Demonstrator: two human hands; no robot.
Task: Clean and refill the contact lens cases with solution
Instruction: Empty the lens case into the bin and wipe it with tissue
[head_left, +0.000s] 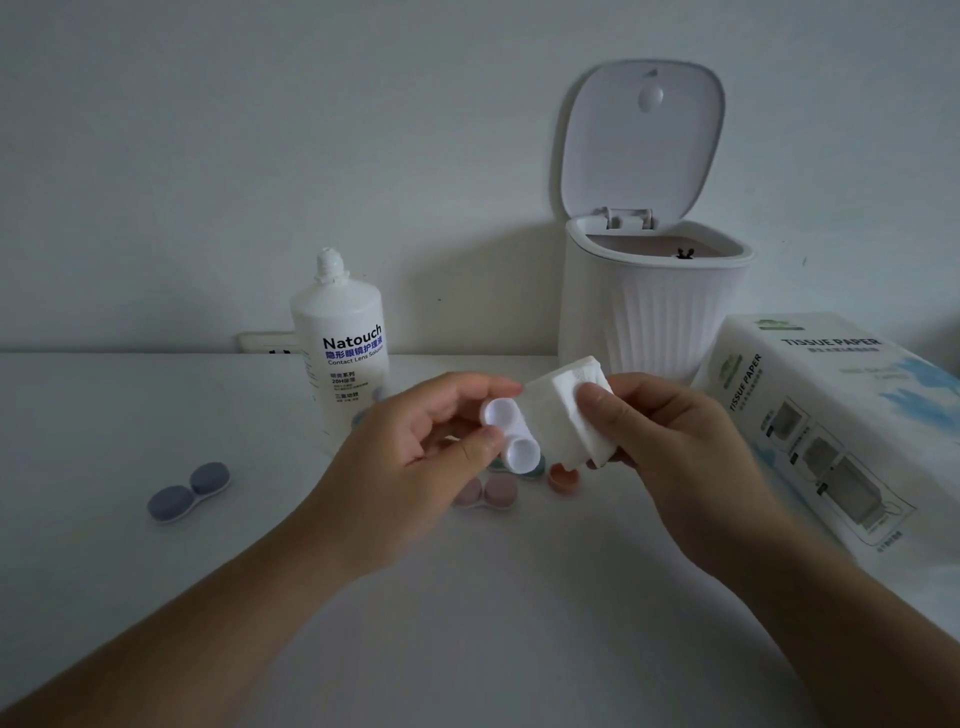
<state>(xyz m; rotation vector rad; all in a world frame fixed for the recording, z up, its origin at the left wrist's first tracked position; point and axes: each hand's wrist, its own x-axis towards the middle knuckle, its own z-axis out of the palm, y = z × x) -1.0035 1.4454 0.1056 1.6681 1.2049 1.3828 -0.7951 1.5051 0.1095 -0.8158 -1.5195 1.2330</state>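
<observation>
My left hand (415, 447) pinches an open white contact lens case (509, 434) above the table, both wells uncapped and facing me. My right hand (670, 447) grips a folded white tissue (563, 415) right beside the case, its edge touching the case. The white solution bottle (345, 343), cap off, stands upright behind my left hand. A blue capped lens case (189, 491) lies at the left. A pink capped case (488, 491) lies under my hands, with a green item (537, 470) and an orange cap (563, 475) partly hidden.
A small white ribbed bin (649, 306) with its lid flipped up stands at the back right against the wall. A pack of tissue paper (831, 415) lies at the right. A wall socket (265, 343) sits behind the bottle.
</observation>
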